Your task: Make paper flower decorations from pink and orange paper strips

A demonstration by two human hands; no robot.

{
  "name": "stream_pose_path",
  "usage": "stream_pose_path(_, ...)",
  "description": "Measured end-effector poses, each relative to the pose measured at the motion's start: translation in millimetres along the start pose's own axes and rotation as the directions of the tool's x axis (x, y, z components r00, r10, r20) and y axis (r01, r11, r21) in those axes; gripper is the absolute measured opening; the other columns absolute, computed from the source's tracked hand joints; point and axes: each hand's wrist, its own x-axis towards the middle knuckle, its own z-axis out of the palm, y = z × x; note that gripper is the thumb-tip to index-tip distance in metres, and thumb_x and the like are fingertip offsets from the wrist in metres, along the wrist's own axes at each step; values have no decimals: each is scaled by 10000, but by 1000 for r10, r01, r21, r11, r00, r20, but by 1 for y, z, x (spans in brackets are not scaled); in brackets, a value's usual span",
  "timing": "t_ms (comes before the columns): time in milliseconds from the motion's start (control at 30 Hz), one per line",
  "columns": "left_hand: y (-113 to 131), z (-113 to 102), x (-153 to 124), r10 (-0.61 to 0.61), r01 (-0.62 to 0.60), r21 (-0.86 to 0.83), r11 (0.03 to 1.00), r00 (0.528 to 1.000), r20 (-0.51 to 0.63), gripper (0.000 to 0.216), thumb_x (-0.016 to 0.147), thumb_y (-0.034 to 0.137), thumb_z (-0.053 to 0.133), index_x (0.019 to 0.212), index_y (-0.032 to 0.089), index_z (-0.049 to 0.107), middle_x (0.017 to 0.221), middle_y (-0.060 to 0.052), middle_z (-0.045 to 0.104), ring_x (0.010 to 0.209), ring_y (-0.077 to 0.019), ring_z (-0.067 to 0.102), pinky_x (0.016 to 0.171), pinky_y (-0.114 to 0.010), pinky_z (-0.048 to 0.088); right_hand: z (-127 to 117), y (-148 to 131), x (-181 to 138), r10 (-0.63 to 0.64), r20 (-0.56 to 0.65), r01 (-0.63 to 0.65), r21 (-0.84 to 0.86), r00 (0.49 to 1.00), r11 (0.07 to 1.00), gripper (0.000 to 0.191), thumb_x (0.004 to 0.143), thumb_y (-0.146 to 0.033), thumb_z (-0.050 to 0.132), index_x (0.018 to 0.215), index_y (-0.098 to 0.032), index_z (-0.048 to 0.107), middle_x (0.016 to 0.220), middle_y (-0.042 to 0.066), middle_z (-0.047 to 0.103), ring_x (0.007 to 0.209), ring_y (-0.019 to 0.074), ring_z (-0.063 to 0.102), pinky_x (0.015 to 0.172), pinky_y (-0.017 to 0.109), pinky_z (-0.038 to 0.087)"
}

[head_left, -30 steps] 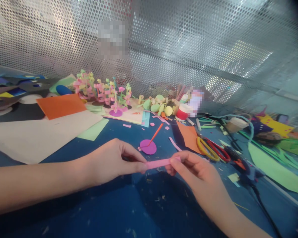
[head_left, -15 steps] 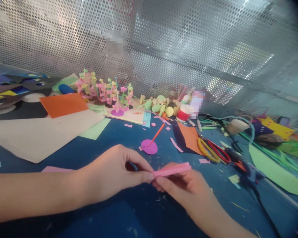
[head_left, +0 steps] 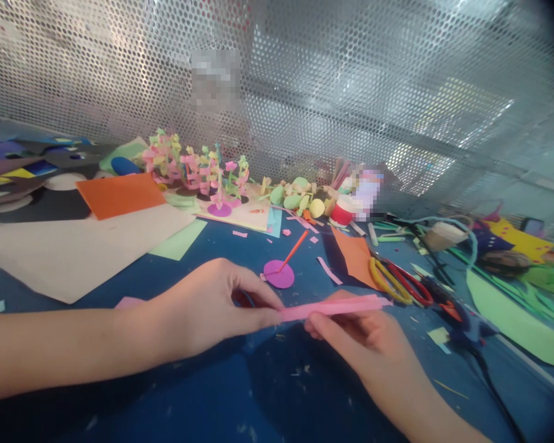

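A long, narrow pink paper strip (head_left: 337, 306), folded or layered, is stretched between my hands above the blue table. My left hand (head_left: 221, 307) pinches its left end between thumb and fingers. Farther along, my right hand (head_left: 360, 335) grips the strip with the thumb in front and fingers behind, and the strip's loose end sticks out to the right past it. Just beyond the hands lies a purple paper disc (head_left: 279, 275) with a thin orange stick (head_left: 294, 251) slanting up from it. Under my left forearm a pink paper piece (head_left: 129, 302) shows partly.
Scissors with yellow and red handles (head_left: 390, 282) lie at right, beside an orange sheet (head_left: 353, 252) and a dark corded tool (head_left: 464, 323). Pink paper flower stems (head_left: 203, 172) stand at the back. A large beige sheet (head_left: 74, 252) spreads at left. Perforated metal (head_left: 281, 92) rises behind.
My right hand has slid a little rightward along the pink paper strip, away from my left hand. More of the strip now shows between them, and its free end reaches farther right.
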Motion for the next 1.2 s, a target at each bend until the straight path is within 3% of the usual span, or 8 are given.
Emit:
stream_pose_path(333, -9, 6, 2, 59, -60, -7, 998, 996, -60, 182, 744, 395, 574, 788, 281, 708, 730, 64, 681, 655, -110, 575, 589, -178, 413, 0, 0, -1, 25, -21, -25, 24, 999, 999, 103, 766, -304, 611, 740, -211, 650, 707, -10, 669, 676, 117, 634, 632, 176, 509)
stream_pose_path(467, -5, 9, -2, 32, -33, -39, 999, 999, -31, 167, 750, 366, 568, 777, 278, 707, 746, 71, 681, 686, -108, 583, 622, -169, 419, 4, 0, -2, 39, 34, -41, 71, 999, 997, 108, 750, -312, 628, 795, -217, 653, 776, -10, 681, 693, 114, 631, 645, 176, 510)
stream_pose_path(633, 4, 8, -4, -12, 13, -49, 999, 1000, 19, 196, 745, 369, 564, 792, 250, 713, 740, 49, 680, 696, -121, 586, 615, -173, 424, 6, 0, -3, 33, 80, -35, 18, 996, 999, 129, 781, -300, 591, 722, -196, 638, 694, -16, 652, 656, 101, 609, 610, 157, 491)
stream_pose_path(967, 0, 3, -2, 10, -9, -7, 1000, 998, 67, 227, 721, 364, 577, 871, 245, 698, 813, 21, 676, 759, -161, 599, 679, -217, 452, 2, 1, 0, 1, -59, -3, -33, 998, 999, 149, 765, -314, 598, 689, -189, 628, 658, -10, 636, 618, 104, 607, 588, 167, 499)
stream_pose_path(1200, 1, 1, 1, -16, 16, 18, 1000, 1000, 21, 208, 744, 358, 556, 847, 259, 706, 783, 35, 683, 732, -156, 600, 643, -209, 450, -2, 4, 0, -27, -100, 23, -42, 995, 999, 145, 768, -311, 605, 694, -189, 630, 671, -12, 634, 640, 103, 612, 602, 162, 500)
